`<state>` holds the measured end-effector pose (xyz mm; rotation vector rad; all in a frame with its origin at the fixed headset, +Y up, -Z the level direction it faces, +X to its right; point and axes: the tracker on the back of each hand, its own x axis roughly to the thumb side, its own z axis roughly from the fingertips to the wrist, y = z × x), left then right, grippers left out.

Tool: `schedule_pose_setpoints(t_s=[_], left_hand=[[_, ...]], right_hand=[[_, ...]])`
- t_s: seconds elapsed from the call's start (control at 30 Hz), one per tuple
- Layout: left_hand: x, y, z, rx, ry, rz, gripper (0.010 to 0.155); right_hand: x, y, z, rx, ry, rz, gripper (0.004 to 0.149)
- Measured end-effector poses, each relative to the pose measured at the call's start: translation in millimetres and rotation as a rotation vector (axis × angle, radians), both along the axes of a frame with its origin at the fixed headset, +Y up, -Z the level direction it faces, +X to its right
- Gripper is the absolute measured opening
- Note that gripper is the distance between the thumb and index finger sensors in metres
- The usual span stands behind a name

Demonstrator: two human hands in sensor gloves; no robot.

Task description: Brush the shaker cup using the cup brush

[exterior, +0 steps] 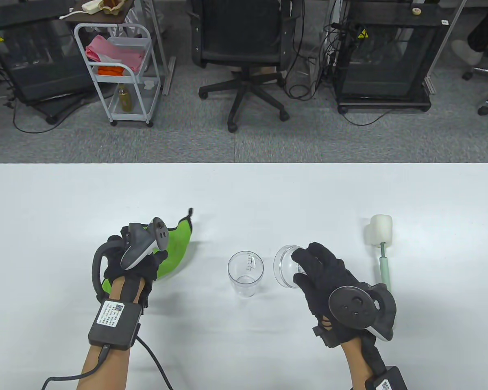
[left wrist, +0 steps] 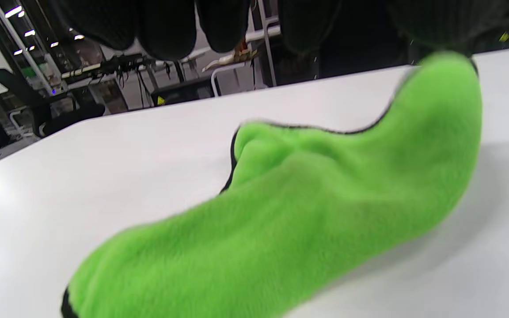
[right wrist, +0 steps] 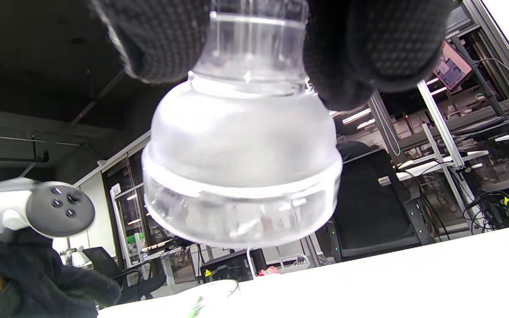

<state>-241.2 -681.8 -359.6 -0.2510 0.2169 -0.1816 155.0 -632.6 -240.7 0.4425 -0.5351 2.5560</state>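
Observation:
The clear shaker cup [exterior: 245,276] stands upright and open at the table's middle. My right hand [exterior: 317,270] grips the cup's clear domed lid [exterior: 285,266] just right of the cup, lifted off the table; in the right wrist view the fingers [right wrist: 369,48] pinch the lid's neck [right wrist: 241,154]. The cup brush [exterior: 382,248], white sponge head and pale green handle, lies flat to the right of that hand. My left hand [exterior: 144,260] holds a green cloth [exterior: 175,252] left of the cup; the cloth [left wrist: 307,198] fills the left wrist view.
The white table [exterior: 65,203] spreads wide beyond the objects. Beyond its far edge stand an office chair [exterior: 244,44], a white trolley [exterior: 120,69] and black equipment racks [exterior: 384,53].

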Motion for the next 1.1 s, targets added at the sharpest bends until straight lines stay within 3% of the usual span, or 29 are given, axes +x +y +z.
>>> schedule_pose_setpoints(t_s=[0.23,0.43,0.47,0.53,0.77,0.93,1.1], left_hand=[[16.2,42.9,61.5,0.381,-0.197,0.230,0.078],[22.0,30.8,98.1,0.509,-0.289,0.417,0.079],[22.4,27.2,99.5,0.512,-0.299,0.429,0.079],[22.6,20.7,100.5,0.416,-0.316,0.408,0.079],[19.1,12.0,98.2,0.381,-0.309,0.344,0.081],[17.8,8.3,96.7,0.360,-0.306,0.343,0.081],[18.5,7.4,96.7,0.348,-0.305,0.346,0.081]], right_hand=[[-4.1,-6.7,-3.2,-0.036,-0.003,0.035,0.061],[-13.8,-4.8,-1.4,-0.042,0.000,0.079,0.057],[-17.3,-3.5,-1.5,-0.043,0.007,0.086,0.057],[-30.5,1.6,-5.3,-0.059,0.025,0.090,0.056],[-102.9,15.2,-37.4,-0.115,0.107,0.305,0.058],[-137.3,7.9,-57.0,-0.162,0.081,0.449,0.056],[-147.5,-3.6,-66.1,-0.235,0.065,0.484,0.056]])
